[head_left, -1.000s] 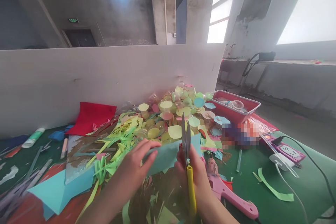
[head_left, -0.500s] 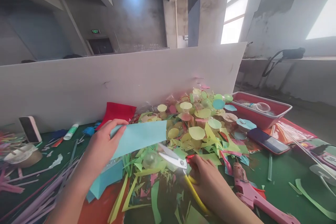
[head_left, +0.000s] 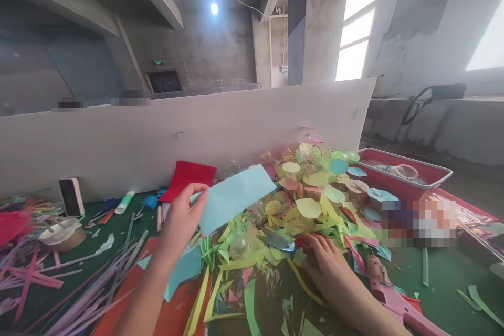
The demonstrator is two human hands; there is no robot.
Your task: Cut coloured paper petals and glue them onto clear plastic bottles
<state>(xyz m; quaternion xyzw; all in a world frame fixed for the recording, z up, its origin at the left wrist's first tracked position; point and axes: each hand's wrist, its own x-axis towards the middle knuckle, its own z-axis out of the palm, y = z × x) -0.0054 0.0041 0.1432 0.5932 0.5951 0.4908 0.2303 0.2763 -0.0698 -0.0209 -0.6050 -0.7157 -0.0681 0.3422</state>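
Note:
My left hand (head_left: 188,210) pinches one end of a light blue paper strip (head_left: 238,197), which slants up to the right above the pile of cut paper. The scissors (head_left: 277,240) lie low over the green and yellow scraps, blades pointing left and nearly together. My right hand (head_left: 325,268) is at their red and yellow handles, fingers curled over the upper part; the fingertips are partly hidden. More blue paper (head_left: 185,270) lies beneath my left forearm, on an orange-red sheet (head_left: 129,294).
Clear cups with paper discs (head_left: 309,208) are heaped at centre. Behind stands a white board (head_left: 118,142). A red basket (head_left: 413,178) and a pink glue gun (head_left: 394,299) are at right; straws (head_left: 98,283), a glue stick (head_left: 125,202) and a phone (head_left: 71,197) at left.
The blue strip has tilted, its free end now higher and away from the scissors. The scissors have sunk onto the scraps, and their blades have come closer together. The view has shifted slightly.

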